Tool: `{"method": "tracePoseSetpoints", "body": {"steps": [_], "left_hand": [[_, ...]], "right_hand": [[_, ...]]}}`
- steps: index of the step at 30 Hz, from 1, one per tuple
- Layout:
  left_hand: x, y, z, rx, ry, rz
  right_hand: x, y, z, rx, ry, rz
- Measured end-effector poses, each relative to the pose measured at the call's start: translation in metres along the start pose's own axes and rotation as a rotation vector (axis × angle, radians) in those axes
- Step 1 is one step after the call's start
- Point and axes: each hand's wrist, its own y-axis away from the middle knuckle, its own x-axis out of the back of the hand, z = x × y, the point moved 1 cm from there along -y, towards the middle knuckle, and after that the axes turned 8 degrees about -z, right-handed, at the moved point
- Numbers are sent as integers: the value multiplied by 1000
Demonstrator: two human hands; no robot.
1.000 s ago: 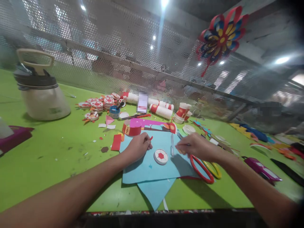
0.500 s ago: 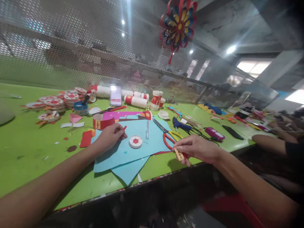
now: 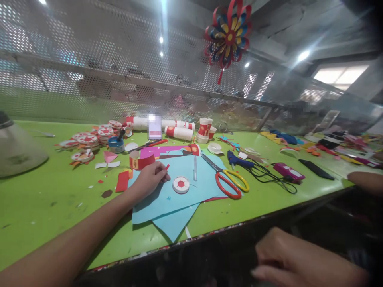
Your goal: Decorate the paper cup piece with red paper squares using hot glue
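My left hand [image 3: 152,178] rests on the light blue paper sheets [image 3: 155,207], its fingers pinched on a small red paper strip [image 3: 167,167]. Just right of it lies a round white disc with a red ball pattern [image 3: 181,184]. Beyond the disc is a clear slim pen-like tool [image 3: 195,168]. Scissors with red and yellow handles [image 3: 229,181] lie on the right side of the sheets. My right hand [image 3: 279,255] hangs below the table's front edge, blurred, with its fingers mostly hidden. A curled red paper cup band [image 3: 143,162] stands behind my left hand.
Decorated discs [image 3: 86,139] are piled at the back left, near a blue jar [image 3: 116,144]. Stacked paper cups [image 3: 179,133] lie along the back. A blue glue gun [image 3: 239,160], a purple box [image 3: 289,172] and a black phone-like slab [image 3: 315,169] lie to the right.
My right hand has moved from beside the scissors down below the table edge; the yellow-and-red paper piece it held no longer shows. My left hand keeps its pinch. The view has shifted slightly.
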Motion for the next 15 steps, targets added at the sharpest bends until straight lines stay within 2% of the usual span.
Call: {"method": "tracePoseSetpoints", "body": {"steps": [1,3,4,7,10,13,15], "left_hand": [[0,0,0,2,0,-3],[0,1,1,4,-1,-12],[0,0,1,6,-1,-16],[0,0,2,15,0,-21],[0,-1,2,27,-2,-21],[0,0,3,42,-4,-24],[0,1,4,54,-2,-29]], "right_hand": [[13,-10,-7,1,69,77],[39,-39,-18,40,143,335],[49,-56,-23,68,134,372],[64,-112,-30,92,121,392],[63,-156,-30,75,119,361],[61,-172,-27,50,87,335],[63,-162,-22,40,42,335]]}}
